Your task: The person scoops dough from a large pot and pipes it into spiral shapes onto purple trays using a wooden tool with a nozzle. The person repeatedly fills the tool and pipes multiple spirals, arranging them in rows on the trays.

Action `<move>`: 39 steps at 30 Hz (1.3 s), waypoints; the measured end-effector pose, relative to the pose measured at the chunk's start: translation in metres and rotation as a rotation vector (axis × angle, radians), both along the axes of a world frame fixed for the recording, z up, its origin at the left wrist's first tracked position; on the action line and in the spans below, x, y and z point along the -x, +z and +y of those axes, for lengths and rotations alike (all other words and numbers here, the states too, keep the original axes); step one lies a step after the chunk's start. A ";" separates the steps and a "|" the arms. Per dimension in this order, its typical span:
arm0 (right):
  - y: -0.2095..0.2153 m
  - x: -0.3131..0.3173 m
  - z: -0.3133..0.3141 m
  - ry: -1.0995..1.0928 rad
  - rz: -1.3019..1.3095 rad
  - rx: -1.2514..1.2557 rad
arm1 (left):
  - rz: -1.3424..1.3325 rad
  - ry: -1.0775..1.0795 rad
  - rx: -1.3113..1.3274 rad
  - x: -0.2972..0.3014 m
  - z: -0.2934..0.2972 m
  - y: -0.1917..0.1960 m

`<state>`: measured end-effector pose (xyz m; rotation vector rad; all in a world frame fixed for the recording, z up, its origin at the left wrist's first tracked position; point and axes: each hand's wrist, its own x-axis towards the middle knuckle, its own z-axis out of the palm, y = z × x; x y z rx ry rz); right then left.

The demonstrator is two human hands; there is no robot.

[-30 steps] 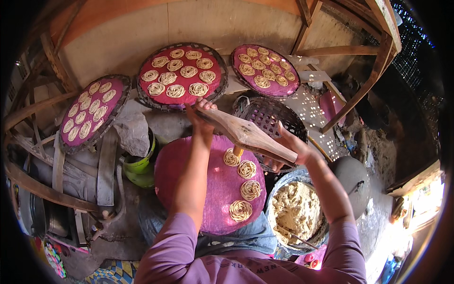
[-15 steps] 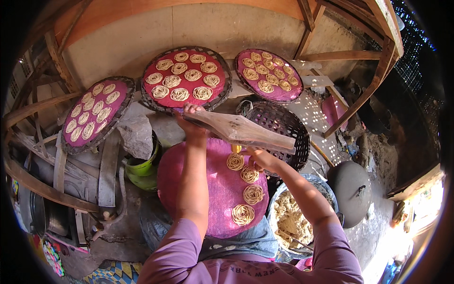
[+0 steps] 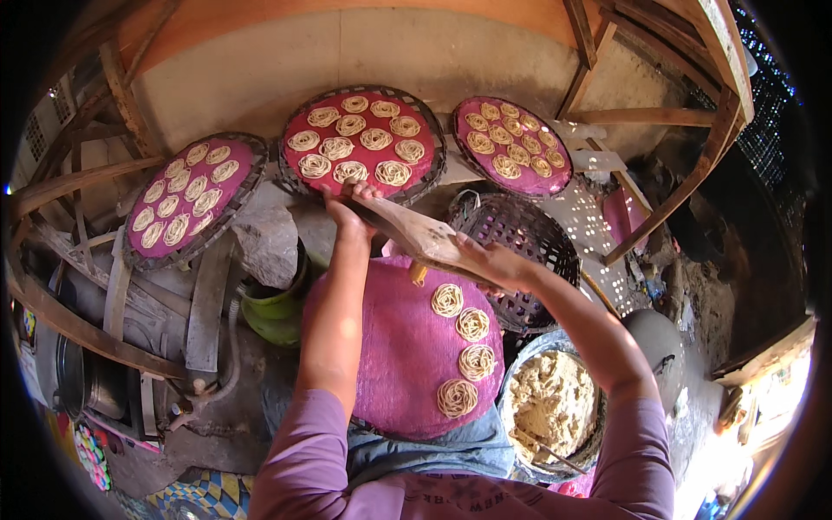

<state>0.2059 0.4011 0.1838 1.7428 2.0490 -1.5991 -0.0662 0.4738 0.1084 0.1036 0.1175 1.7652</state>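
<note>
Both my hands grip a wooden press held above a round tray covered in pink cloth. My left hand holds its far end, my right hand its near end. A yellow nozzle sticks down under the press. Several coiled noodle rounds lie in a curved row along the tray's right side.
Three more pink trays full of noodle coils lean at the back: left, middle, right. A dark woven basket sits right of the press. A bowl of pale dough is at lower right. A green pot stands left.
The press and both hands have shifted slightly left and back over the tray. The view has tilted, so the back trays sit lower in the picture.
</note>
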 end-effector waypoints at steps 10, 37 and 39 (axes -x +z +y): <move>0.038 0.010 -0.018 -0.051 -0.013 -0.221 | 0.016 0.053 -0.075 0.010 -0.011 0.028; -0.088 0.019 0.020 0.105 0.273 0.122 | -0.264 -0.013 -0.449 0.030 0.009 -0.026; -0.077 0.022 0.018 0.138 0.347 0.046 | -0.267 -0.063 -0.525 0.034 -0.006 0.001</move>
